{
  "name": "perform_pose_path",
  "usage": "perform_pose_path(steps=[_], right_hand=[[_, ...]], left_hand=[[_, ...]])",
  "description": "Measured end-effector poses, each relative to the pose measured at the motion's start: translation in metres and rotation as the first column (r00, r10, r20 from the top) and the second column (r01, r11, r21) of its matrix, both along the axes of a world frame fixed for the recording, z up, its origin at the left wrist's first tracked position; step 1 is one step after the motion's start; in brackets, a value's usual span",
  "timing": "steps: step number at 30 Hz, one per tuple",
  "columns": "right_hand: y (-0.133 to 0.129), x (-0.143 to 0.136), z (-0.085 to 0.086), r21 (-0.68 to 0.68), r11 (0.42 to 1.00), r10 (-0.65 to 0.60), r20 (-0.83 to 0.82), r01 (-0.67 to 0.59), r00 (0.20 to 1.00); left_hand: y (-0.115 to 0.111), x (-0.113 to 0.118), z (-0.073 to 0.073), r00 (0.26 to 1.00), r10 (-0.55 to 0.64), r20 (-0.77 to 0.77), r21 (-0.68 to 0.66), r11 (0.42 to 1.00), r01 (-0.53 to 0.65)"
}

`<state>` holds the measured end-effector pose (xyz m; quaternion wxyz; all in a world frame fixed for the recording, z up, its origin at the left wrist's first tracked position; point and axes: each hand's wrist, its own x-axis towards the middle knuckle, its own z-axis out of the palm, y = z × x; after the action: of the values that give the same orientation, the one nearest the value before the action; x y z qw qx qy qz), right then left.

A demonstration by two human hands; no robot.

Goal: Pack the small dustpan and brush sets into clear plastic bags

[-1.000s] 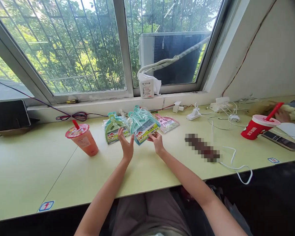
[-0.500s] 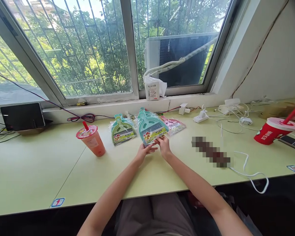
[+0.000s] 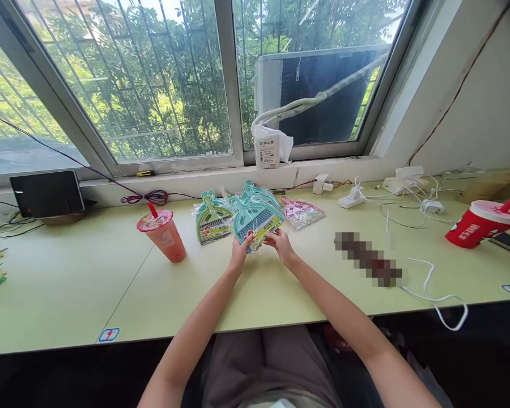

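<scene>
"What are the hands holding?"

"The left hand (image 3: 238, 256) and right hand (image 3: 283, 247) both grip the lower edge of a teal plastic dustpan-and-brush set in clear wrapping (image 3: 255, 222)."

"Where is it?"

"Tilted, at the middle of the pale yellow-green table (image 3: 263, 300); I can't tell whether it touches."

"And around it?"

"A green wrapped dustpan set (image 3: 213, 224) at left, a pink one (image 3: 303, 213) at right, more teal (image 3: 261, 195) on the far side."

Dustpan sets (image 3: 257, 220) between cups (image 3: 167, 241), tablet (image 3: 46, 194) far left
</scene>
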<state>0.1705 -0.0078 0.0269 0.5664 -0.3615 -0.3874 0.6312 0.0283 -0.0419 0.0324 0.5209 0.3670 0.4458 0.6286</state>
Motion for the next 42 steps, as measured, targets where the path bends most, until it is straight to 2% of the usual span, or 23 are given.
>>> perform_pose_path(steps=[3,8,12,15,16,17,18,19,21,23,24,27,30,32,37,39,42], right_hand=[[0.003,0.004,-0.001,-0.038,0.999,0.001,0.027,0.000,1.000],[0.006,0.008,-0.005,-0.085,0.996,0.026,0.092,-0.018,0.995],[0.007,0.009,-0.001,-0.056,0.989,0.144,0.149,-0.138,0.978],[0.010,0.017,0.006,-0.050,0.969,0.245,0.295,-0.241,0.924],[0.011,0.021,0.009,-0.030,0.975,0.217,0.374,-0.222,0.902],[0.012,0.026,0.011,0.021,0.986,0.139,0.468,-0.168,0.873],[0.013,0.031,0.013,0.113,0.990,0.007,0.564,-0.085,0.826],[0.015,0.036,0.014,0.245,0.970,-0.159,0.641,-0.003,0.751],[0.019,0.046,0.015,0.526,0.849,-0.462,0.698,0.046,0.548],[0.023,0.056,0.014,0.680,0.731,-0.604,0.684,-0.059,0.409],[0.026,0.060,0.013,0.706,0.697,-0.621,0.682,-0.127,0.386],[0.035,0.070,0.010,0.730,0.636,-0.598,0.671,-0.251,0.438],[0.042,0.075,0.008,0.759,0.610,-0.569,0.619,-0.227,0.541],[0.044,0.077,0.008,0.755,0.634,-0.534,0.585,-0.168,0.610],[0.042,0.076,0.010,0.654,0.756,-0.394,0.477,-0.018,0.786],[0.042,0.075,0.009,0.638,0.769,-0.396,0.436,0.033,0.808],[0.042,0.073,0.006,0.672,0.736,-0.468,0.422,0.078,0.776]], left_hand=[[-0.002,0.004,-0.005,0.999,-0.043,-0.007,0.003,0.999,0.043],[-0.001,0.005,-0.010,0.999,-0.044,-0.018,-0.021,0.999,0.043],[0.003,-0.002,-0.009,1.000,-0.006,0.009,-0.051,0.999,0.006],[0.006,-0.011,-0.003,0.999,0.045,0.009,-0.094,0.995,-0.044],[0.006,-0.014,-0.001,0.998,0.057,0.012,-0.103,0.993,-0.055],[0.007,-0.018,0.002,0.998,0.064,0.016,-0.103,0.993,-0.062],[0.008,-0.022,0.004,0.997,0.070,0.019,-0.097,0.993,-0.068],[0.008,-0.025,0.006,0.997,0.077,0.019,-0.091,0.993,-0.074],[0.010,-0.032,0.009,0.997,0.079,0.013,-0.097,0.992,-0.077],[0.011,-0.037,0.010,0.998,0.063,0.011,-0.127,0.990,-0.061],[0.012,-0.038,0.010,0.998,0.054,0.010,-0.144,0.988,-0.052],[0.013,-0.040,0.010,1.000,0.030,-0.005,-0.156,0.987,-0.030],[0.013,-0.039,0.010,0.999,-0.028,-0.018,-0.142,0.990,0.025],[0.011,-0.037,0.009,0.995,-0.090,-0.030,-0.146,0.986,0.085],[0.009,-0.031,0.005,0.944,-0.301,-0.137,-0.238,0.935,0.263],[0.009,-0.027,0.001,0.907,-0.380,-0.182,-0.245,0.911,0.332],[0.009,-0.024,-0.002,0.871,-0.429,-0.239,-0.227,0.897,0.380]])
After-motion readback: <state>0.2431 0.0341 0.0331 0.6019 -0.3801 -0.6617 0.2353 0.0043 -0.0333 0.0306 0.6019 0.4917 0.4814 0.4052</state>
